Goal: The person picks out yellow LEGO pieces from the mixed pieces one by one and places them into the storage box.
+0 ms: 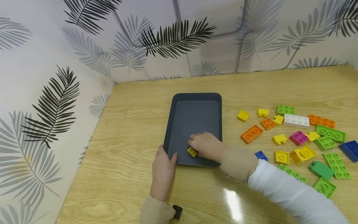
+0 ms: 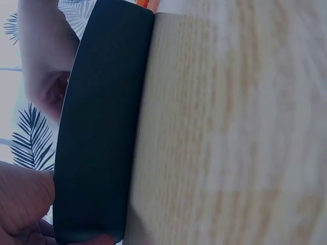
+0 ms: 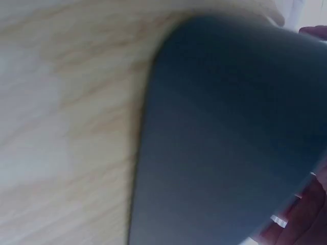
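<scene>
A dark grey rectangular tray (image 1: 197,115) lies on the wooden table. My left hand (image 1: 163,166) holds its near left corner, thumb at the near rim and fingers along the outer left side. The left wrist view shows this hand (image 2: 23,201) against the dark tray wall (image 2: 102,122). Inside the tray's near right part, my right hand (image 1: 207,144) has curled fingers and pinches a small yellow toy brick (image 1: 192,151) low over the tray floor. Its thumb is hidden. Some of its fingers (image 3: 301,219) show past the tray wall (image 3: 225,127) in the right wrist view.
Loose toy bricks lie scattered right of the tray, among them an orange brick (image 1: 251,134), a white brick (image 1: 296,120), a magenta brick (image 1: 298,137) and several green ones. A blue brick (image 1: 261,155) sits close by the right sleeve (image 1: 293,189). Behind the table hangs a leaf-patterned curtain (image 1: 223,40).
</scene>
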Demonstrator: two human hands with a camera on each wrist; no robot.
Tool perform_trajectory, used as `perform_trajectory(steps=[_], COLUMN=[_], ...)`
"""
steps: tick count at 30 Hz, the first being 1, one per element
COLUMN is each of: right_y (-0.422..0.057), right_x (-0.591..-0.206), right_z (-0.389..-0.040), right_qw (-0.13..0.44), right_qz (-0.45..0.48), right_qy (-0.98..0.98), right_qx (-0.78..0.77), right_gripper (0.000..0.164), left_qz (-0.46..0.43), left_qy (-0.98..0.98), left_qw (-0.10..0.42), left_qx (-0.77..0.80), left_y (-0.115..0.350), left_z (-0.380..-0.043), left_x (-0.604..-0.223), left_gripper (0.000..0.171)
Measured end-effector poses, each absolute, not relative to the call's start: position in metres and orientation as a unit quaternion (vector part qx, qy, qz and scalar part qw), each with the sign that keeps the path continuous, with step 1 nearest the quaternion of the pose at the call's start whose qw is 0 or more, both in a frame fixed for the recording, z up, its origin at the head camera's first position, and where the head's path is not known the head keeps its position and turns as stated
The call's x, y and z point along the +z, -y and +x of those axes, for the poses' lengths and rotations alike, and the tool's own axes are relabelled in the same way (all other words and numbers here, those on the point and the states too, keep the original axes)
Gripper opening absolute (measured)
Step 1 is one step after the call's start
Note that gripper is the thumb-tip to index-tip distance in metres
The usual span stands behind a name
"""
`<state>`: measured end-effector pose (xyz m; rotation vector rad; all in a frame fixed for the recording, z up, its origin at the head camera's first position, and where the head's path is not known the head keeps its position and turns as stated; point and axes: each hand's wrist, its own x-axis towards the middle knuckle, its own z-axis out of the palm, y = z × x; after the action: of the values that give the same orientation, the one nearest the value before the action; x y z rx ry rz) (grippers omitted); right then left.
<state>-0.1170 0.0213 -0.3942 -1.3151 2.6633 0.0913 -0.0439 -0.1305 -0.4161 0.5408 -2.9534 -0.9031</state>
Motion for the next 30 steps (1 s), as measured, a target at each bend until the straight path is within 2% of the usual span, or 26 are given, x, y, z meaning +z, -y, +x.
perform_trajectory(steps=[10,21,30], right_y=[-0.052,-0.083,-0.11], right_x=[-0.384,-0.37,-0.363], right_z=[-0.129,-0.138,-0.137], right_qw=[0.102,0.134,0.128], right_qz=[-0.403,-0.346,-0.306], right_qy=[-0.909,-0.928,-0.942], right_qx=[0.003,-0.015,-0.051], right_gripper=[0.035,0.046,0.046], left_qz=[0.178,0.178,0.178], left_qy=[0.94,0.941,0.942], left_qw=[-0.011,-0.016,-0.024], left_qx=[-0.291,-0.286,-0.282], left_y=[0.128,0.128,0.128], left_z=[-0.044,-0.044,-0.045], left_x=[-0.418,-0.418,-0.419], left_gripper=[0.064,0.064,0.065])
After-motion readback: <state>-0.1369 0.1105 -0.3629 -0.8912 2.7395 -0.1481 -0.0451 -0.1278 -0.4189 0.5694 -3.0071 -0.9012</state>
